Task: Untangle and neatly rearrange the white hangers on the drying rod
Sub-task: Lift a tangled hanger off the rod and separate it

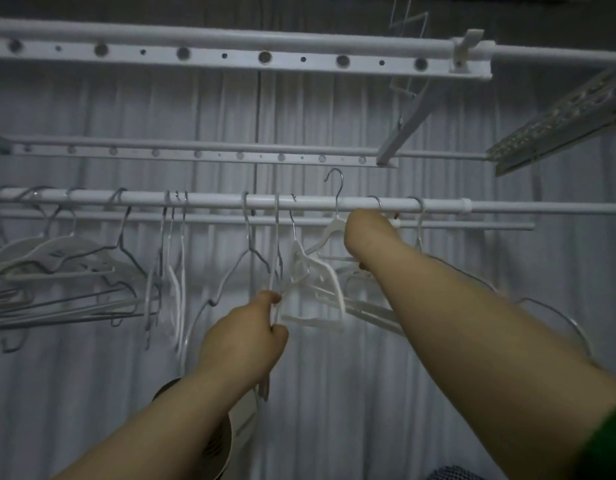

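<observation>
Green sleeve [611, 441] sat nearest the lens, bottom right, on the right arm. Head view only.

Left hand [244, 341] was low centre, with thumb and fingers curled and pinching the end of a tangled bunch of white hangers [317, 282]. That bunch hung below the rod [213, 199], between the two hands.

Right hand [365, 233] was up at the rod, just beside one white hanger's shoulder. Its fingers were hidden behind the wrist, so I couldn't tell the grip. That hanger's metal hook [335, 183] stood above the rod, not on it.

Grey wire hangers [57, 271] were crowded on the rod's left end, and more hung singly mid-rod. Two perforated rails [230, 55] ran above, with a pleated curtain [334, 393] behind everything.
</observation>
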